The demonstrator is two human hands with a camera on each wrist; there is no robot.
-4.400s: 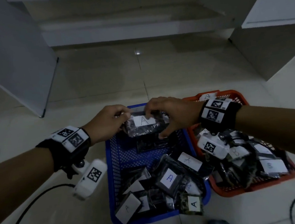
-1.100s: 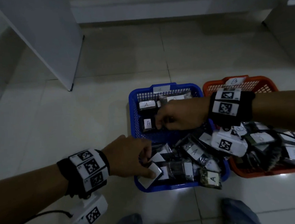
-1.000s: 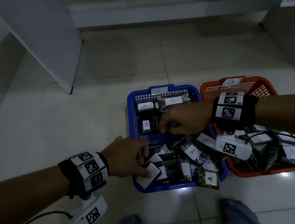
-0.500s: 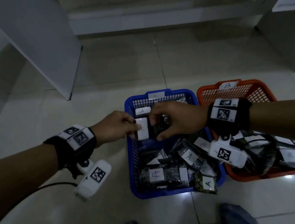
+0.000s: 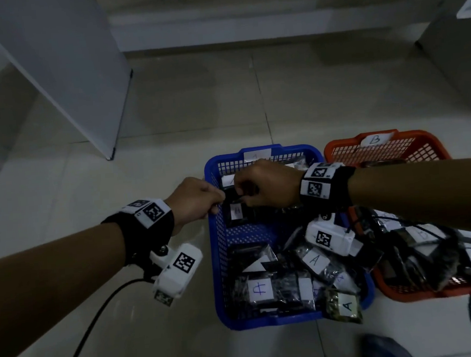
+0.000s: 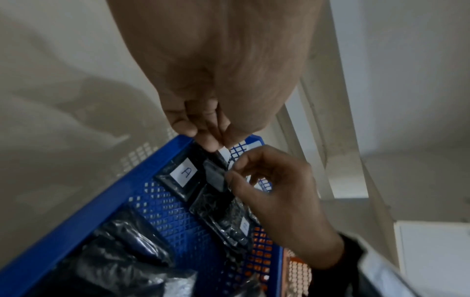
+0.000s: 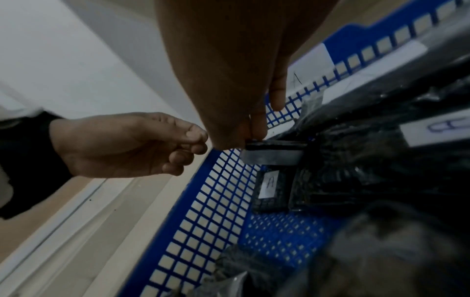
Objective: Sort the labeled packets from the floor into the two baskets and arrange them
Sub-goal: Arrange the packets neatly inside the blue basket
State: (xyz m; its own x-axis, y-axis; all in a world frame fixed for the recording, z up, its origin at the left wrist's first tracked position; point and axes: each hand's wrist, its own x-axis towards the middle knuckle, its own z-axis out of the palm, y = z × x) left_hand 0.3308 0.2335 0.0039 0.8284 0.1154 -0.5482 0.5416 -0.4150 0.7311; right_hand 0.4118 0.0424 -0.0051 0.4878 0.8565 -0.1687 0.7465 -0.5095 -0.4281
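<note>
Dim, bluish, grainy pictures throughout; wrist views bend strongly at edges, nearest parts blurred.

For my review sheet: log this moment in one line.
stage: arranging | right hand: pinching dark packet | left hand: at packet's edge | place: blue basket, far end

Both forearms are stretched in from the frame's lower left and right edge, marker bands strapped on the wrists. The left hand (image 5: 195,198) is curled, fingertips bunched together mid-frame. The right hand (image 5: 266,185) is curled too, something dark pinched in its fingertips (image 7: 255,130).
</note>
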